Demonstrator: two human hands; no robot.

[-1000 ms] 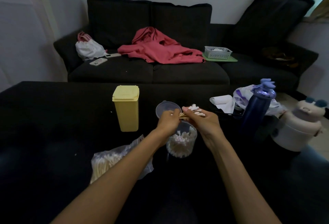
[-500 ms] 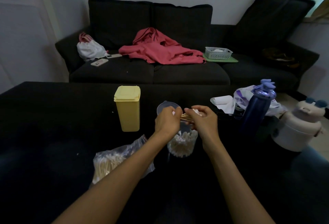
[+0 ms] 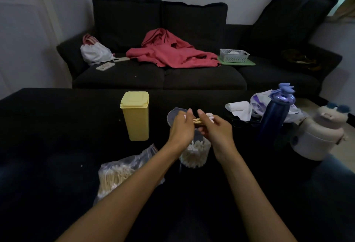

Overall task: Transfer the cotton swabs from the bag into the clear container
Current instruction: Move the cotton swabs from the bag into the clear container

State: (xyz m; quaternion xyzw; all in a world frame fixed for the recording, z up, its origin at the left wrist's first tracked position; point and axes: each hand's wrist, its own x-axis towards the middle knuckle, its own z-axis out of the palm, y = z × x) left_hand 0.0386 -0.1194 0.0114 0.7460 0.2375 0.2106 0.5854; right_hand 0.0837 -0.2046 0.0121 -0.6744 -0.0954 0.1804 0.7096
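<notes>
From the head camera, both hands meet just above the clear container (image 3: 194, 154), which stands on the dark table (image 3: 57, 126) already well filled with swabs. The left hand (image 3: 181, 128) and right hand (image 3: 216, 129) each have their fingers curled around a small bundle of cotton swabs (image 3: 199, 121), held crosswise between them: pale sticks show in the gap, and white tips poke out past the right hand. The plastic bag (image 3: 119, 172) lies on the table just left of the container, partly under the left forearm, with many swabs left inside.

The swabs look very light, thin and stiff in the stick but soft at the tips, so a loose bundle will likely splay or shed strays. Pinching it around the middle of the sticks seems best, keeping them parallel and tipping them upright into the mouth. The container itself looks light enough to tip if knocked.

A yellow lidded box (image 3: 135, 115) stands behind, and a round lid (image 3: 172, 115) lies just beyond the hands.
</notes>
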